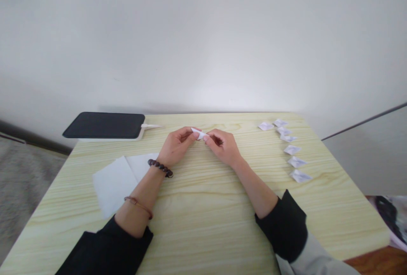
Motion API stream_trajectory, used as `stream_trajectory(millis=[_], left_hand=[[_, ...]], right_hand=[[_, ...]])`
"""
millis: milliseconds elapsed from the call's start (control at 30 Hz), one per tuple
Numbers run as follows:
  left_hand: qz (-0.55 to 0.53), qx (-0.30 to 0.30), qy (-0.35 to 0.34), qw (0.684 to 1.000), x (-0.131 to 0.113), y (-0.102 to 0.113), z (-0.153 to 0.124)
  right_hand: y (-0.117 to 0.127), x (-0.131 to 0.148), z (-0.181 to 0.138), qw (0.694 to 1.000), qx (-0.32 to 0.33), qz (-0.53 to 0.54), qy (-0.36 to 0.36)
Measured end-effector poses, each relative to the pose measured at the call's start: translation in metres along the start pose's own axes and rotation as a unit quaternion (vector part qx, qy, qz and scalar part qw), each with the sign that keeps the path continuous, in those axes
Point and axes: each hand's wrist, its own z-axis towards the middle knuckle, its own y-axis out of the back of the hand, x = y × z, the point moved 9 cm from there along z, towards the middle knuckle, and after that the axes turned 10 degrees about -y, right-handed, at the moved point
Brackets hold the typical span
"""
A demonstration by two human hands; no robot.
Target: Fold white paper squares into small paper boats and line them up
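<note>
A small piece of folded white paper (199, 133) is pinched between my two hands above the far middle of the table. My left hand (178, 143) grips its left end between thumb and fingers. At its right end, my right hand (222, 144) holds it the same way. The fingers partly cover the paper, so its full shape is hidden. Several small folded paper boats (293, 150) stand along the right side of the table. Flat white paper sheets (114, 184) lie by my left forearm, which partly covers them.
A dark-screened phone (104, 126) lies at the table's far left, with a white cable (151, 126) plugged into its right end. The wood-grain table (203, 224) meets a white wall (203, 42) at the back. A grey carpet (25, 181) shows beyond the left edge.
</note>
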Motion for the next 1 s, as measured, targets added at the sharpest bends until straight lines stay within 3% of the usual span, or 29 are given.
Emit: stream_trajectory(millis=[367, 767, 1000], left_hand=[[-0.026, 0.008, -0.025, 0.999, -0.006, -0.002, 0.000], [-0.032, -0.003, 0.017, 0.999, 0.001, 0.003, -0.003], [-0.026, -0.034, 0.015, 0.999, -0.001, 0.006, -0.002]], right_hand=[[-0.003, 0.010, -0.003, 0.995, -0.015, -0.060, 0.072], [-0.012, 0.023, -0.007, 0.987, 0.050, -0.097, 0.116], [-0.006, 0.021, -0.008, 0.989, 0.012, -0.090, 0.115]])
